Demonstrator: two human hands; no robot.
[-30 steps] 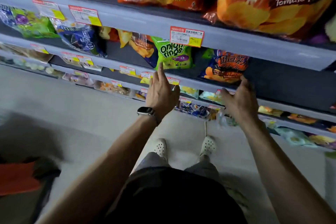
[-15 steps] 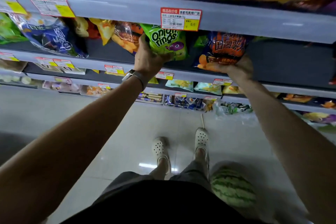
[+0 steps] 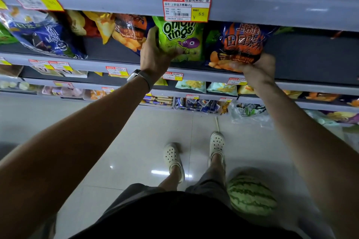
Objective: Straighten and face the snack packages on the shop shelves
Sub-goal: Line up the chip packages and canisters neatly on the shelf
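Both hands on two snack bags on the middle shelf

The left hand (image 3: 155, 54) grips the left edge of the green onion-ring bag (image 3: 180, 40), thumb across its lower front. The right hand (image 3: 258, 68) curls under the bottom edge of the orange bag (image 3: 240, 44). Both bags stand between the hands, just beside each other, on the shelf (image 3: 116, 64). The green bag lies right of the left hand, the orange one above and left of the right hand. Their long axes run roughly upright, fronts outward, tops hidden behind the price tag (image 3: 186, 7). Each hand is nearest its own bag, so squaring them likely needs only small nudges.
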